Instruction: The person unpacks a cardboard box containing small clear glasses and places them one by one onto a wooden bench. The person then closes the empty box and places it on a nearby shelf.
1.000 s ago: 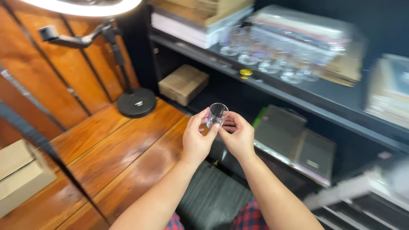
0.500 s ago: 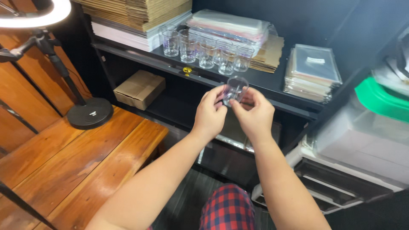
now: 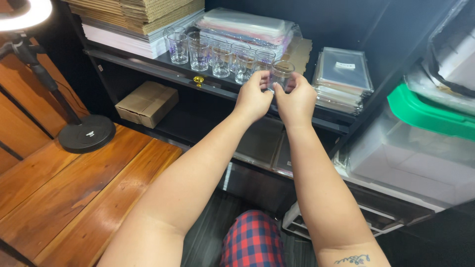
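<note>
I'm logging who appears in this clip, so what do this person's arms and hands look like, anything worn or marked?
Both arms are bare to past the elbow, with no sleeves, gloves, watch or rings visible. The left hand and right hand are uncovered. A small dark tattoo marks the right forearm near the bottom edge.

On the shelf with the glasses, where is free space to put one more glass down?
Both hands hold a glass at the right end of the glass row. Bare shelf shows between that row and the clear packet stack. Behind the row it is crowded with wrapped sheets.
</note>
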